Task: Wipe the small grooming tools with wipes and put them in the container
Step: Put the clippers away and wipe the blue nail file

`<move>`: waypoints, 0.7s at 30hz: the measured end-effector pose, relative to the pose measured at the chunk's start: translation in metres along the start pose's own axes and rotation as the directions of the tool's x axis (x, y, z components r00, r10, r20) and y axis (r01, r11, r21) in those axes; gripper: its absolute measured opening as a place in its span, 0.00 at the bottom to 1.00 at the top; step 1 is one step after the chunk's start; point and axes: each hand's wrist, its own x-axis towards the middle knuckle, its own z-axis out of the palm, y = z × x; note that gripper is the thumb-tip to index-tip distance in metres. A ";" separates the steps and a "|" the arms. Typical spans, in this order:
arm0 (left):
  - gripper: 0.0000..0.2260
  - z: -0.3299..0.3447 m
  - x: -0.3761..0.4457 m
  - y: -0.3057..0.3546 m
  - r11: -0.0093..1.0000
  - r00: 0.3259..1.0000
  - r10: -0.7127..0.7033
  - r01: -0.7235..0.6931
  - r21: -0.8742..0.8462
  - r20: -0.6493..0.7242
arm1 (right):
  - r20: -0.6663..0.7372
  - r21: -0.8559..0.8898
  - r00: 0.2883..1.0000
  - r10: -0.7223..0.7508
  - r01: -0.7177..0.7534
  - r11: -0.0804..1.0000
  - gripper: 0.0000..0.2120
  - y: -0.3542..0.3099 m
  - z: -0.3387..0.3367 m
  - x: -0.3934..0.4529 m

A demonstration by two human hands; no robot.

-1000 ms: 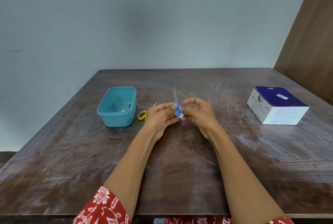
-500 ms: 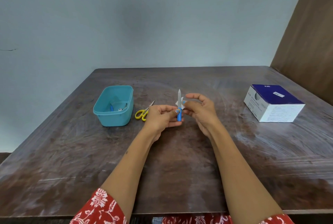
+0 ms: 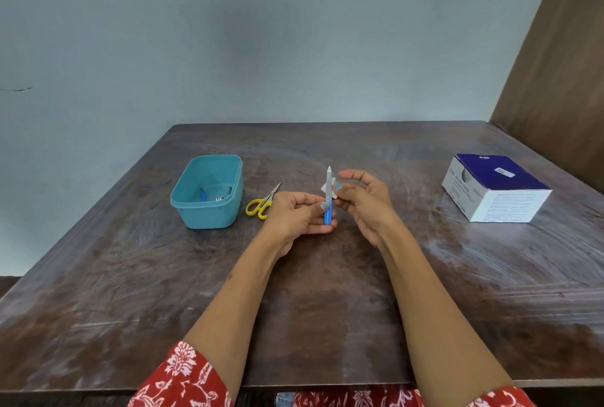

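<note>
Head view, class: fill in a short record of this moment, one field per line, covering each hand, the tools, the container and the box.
left hand: grips the nail file's blue handle
right hand: pinches a white wipe against the blade
nail file: upright, tip up
scissors: yellow-handled, flat on the table, beside the container
container: teal, open, small items inside
box: blue and white, on the right

I now hold the nail file (image 3: 328, 197) upright by its blue handle in my left hand (image 3: 299, 215), where a second ago it leaned left. My right hand (image 3: 362, 199) pinches the white wipe (image 3: 330, 189) higher on the blade, above the handle, no longer at its base.
</note>
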 end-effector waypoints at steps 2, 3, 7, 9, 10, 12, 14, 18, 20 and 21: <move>0.04 0.000 -0.001 0.000 1.000 0.999 -0.020 0.021 -0.011 0.032 | -0.034 0.064 0.998 -0.050 0.052 0.997 0.12 -0.002 0.000 0.001; 0.03 0.001 -0.001 0.000 1.000 0.998 -0.028 0.028 -0.006 0.050 | -0.050 0.106 0.996 -0.072 0.077 0.991 0.12 -0.003 -0.001 0.001; 0.02 0.001 0.000 -0.001 0.999 0.998 -0.030 0.029 0.016 0.050 | -0.054 0.098 0.997 -0.058 0.063 0.993 0.11 -0.002 0.000 0.000; 0.02 0.001 0.000 -0.001 1.000 0.999 -0.025 0.024 0.006 0.030 | -0.025 0.050 1.000 -0.015 0.016 0.999 0.11 0.000 0.001 0.000; 0.02 0.001 0.000 -0.001 1.000 0.999 -0.024 0.024 0.002 0.027 | -0.020 0.049 1.000 -0.010 0.011 0.999 0.11 0.000 0.001 -0.001; 0.01 0.000 0.000 -0.001 0.999 0.999 -0.032 0.031 0.009 0.037 | -0.042 0.094 0.998 -0.048 0.052 0.994 0.12 -0.001 0.001 0.000; 0.02 0.001 -0.001 -0.001 0.999 0.998 -0.040 0.038 0.038 0.054 | -0.087 0.138 0.990 -0.110 0.121 0.983 0.13 -0.003 0.000 0.001; 0.04 0.002 -0.001 -0.002 0.997 0.998 -0.049 0.046 0.067 0.043 | -0.157 -0.084 0.945 -0.287 0.277 0.957 0.16 0.002 0.001 0.000; 0.07 0.002 0.000 -0.002 0.996 0.999 -0.048 0.046 0.079 0.019 | -0.145 -0.313 0.886 -0.440 0.381 0.870 0.15 0.006 0.002 -0.002; 0.08 0.002 0.001 -0.002 0.996 0.999 -0.042 0.041 0.082 0.005 | -0.108 -0.415 0.853 -0.510 0.428 0.803 0.14 0.008 0.002 -0.002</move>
